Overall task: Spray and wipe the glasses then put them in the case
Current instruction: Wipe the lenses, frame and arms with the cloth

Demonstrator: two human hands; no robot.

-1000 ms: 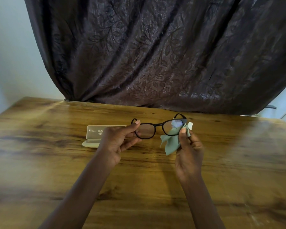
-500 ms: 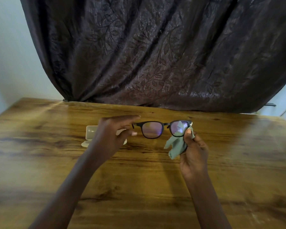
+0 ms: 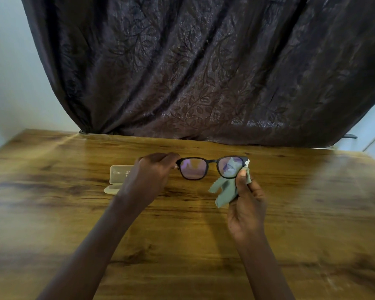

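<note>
Black-framed glasses point(image 3: 212, 161) are held up above the wooden table point(image 3: 312, 213), lenses facing me with a purple sheen. My left hand point(image 3: 148, 180) pinches the frame's left end. My right hand point(image 3: 246, 204) grips a pale green cloth point(image 3: 224, 189) and presses it around the right lens, thumb on the front. The beige glasses case point(image 3: 117, 174) lies open on the table behind my left hand, partly hidden by it. No spray bottle is in view.
A dark patterned curtain point(image 3: 204, 72) hangs behind the table's far edge. Pale walls show at left and right.
Both hands tilted the glasses upright so the lenses face me, and shifted slightly right. The right thumb slid lower on the right lens with the cloth.
</note>
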